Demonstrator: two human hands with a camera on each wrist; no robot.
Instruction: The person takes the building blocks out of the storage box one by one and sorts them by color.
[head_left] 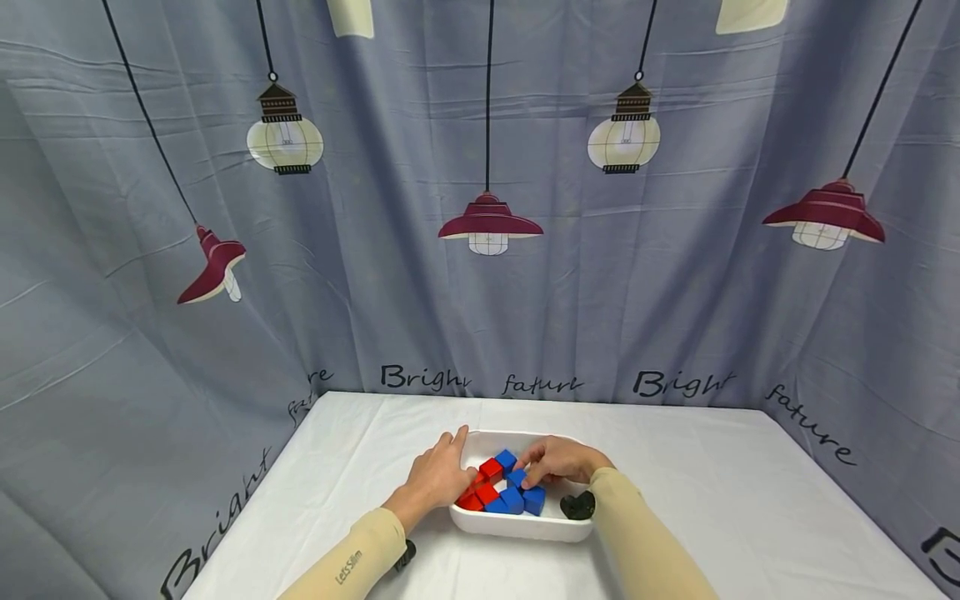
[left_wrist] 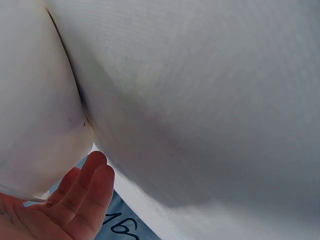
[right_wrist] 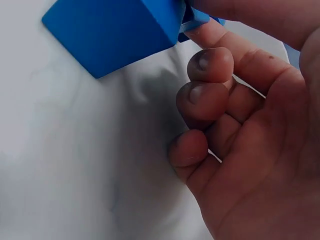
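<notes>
A white tray (head_left: 522, 525) holds several red cubes (head_left: 487, 493) grouped at its left and several blue cubes (head_left: 534, 500) toward its middle. My left hand (head_left: 437, 473) grips the tray's left side, thumb over the rim. In the left wrist view, the fingers (left_wrist: 92, 195) of that hand lie along the outer wall. Reaching in from the right, my right hand (head_left: 562, 458) pinches a blue cube (head_left: 516, 478) between thumb and index finger. Its other fingers curl toward the palm in the right wrist view, where a larger-looking blue cube (right_wrist: 115, 35) sits close by.
The tray stands on a white-covered table (head_left: 720, 475). A grey curtain (head_left: 420, 292) printed with lamps and lettering hangs behind and at both sides. Black devices show at my wrists, one (head_left: 577, 505) overlapping the tray's right end, another (head_left: 405, 555) below my left sleeve.
</notes>
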